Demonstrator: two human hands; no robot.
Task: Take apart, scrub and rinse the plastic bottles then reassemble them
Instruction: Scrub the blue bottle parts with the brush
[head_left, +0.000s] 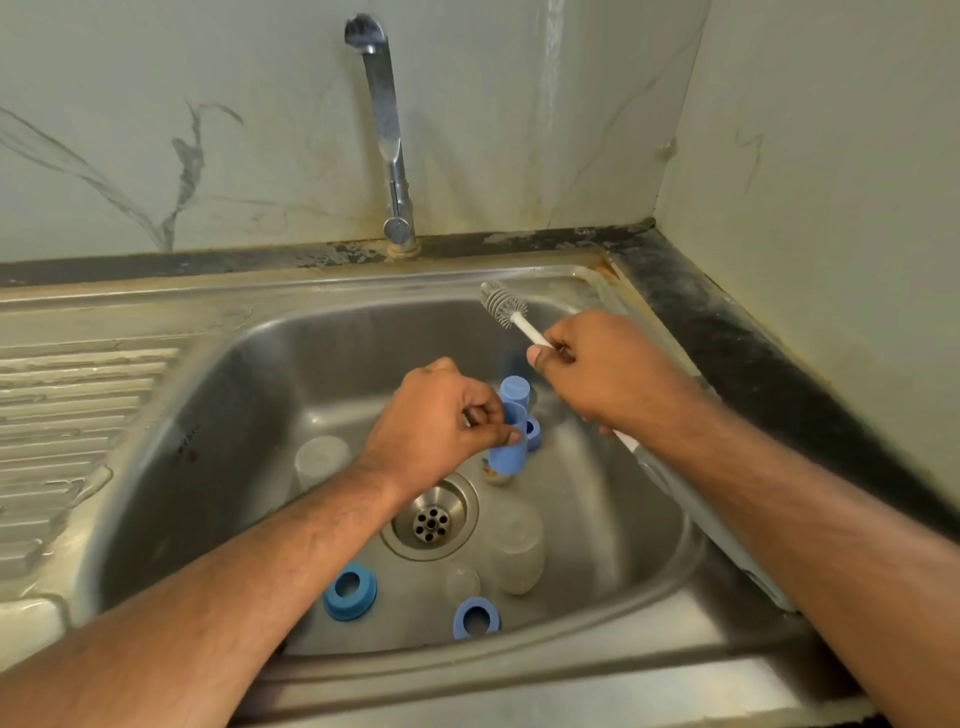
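Bottle cap (509, 441) in left hand (436, 415), brush (506, 307) in right hand (597, 369)

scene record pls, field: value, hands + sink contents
left hand: holds blue cap over the basin
right hand: grips bottle brush, bristles up, clear of the cap
sink: two blue rings near front, clear bottle bodies beside drain
tap: no water visible

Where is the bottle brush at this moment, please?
In the head view, the bottle brush is in the right hand, held above the sink's back right part, with its grey bristled head pointing up-left toward the rear rim, below and right of the tap.
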